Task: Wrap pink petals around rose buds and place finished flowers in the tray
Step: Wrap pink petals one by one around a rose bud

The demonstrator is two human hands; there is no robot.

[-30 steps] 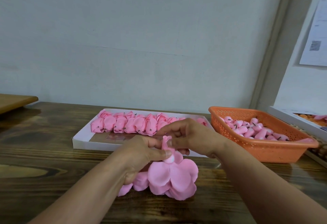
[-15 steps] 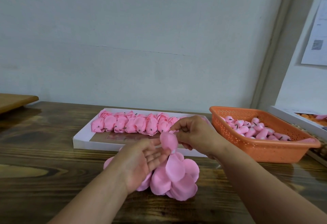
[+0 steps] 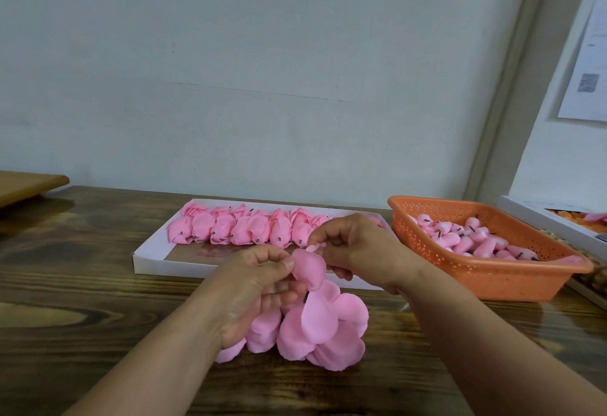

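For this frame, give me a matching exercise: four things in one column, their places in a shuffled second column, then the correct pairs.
Things:
1. finished flowers
2. rose buds
3. loose petals
4. single petal

Places:
A. inside the orange basket
B. pinched by the left hand and right hand
C. in a row in the white tray
D. piled on the wooden table

Pairs: 1-C, 2-A, 3-D, 4-B

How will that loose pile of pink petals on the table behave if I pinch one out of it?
Probably floppy and very light: the petal held between the left hand and right hand curls on its own. The petal pile overlaps loosely, so neighbours may drag along. Likely to crease easily; pinch gently.
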